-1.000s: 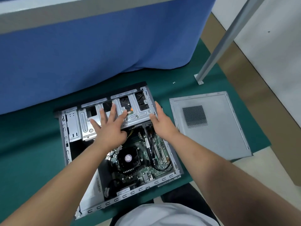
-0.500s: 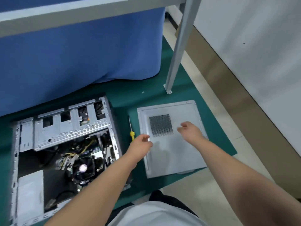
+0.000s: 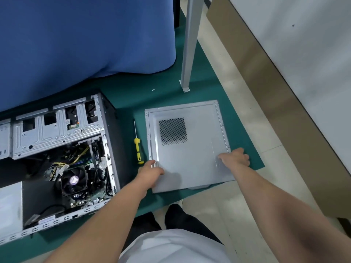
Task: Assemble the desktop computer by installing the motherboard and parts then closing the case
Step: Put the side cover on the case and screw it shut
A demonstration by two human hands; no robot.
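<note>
1. Both hands have dropped from above the side panel onto its edges.
2. Left hand and right hand curl fingers around the panel, beside the open case.
3. Risk: the thin panel slipping and striking the screwdriver.

We gripped the grey side panel at both edges, left hand near the yellow screwdriver, right hand opposite, open case beside.

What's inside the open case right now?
Inside the open case: a CPU cooler fan on the motherboard, yellow and black cables, and a metal drive cage across the top. Anything beneath the cage is hidden.
</note>
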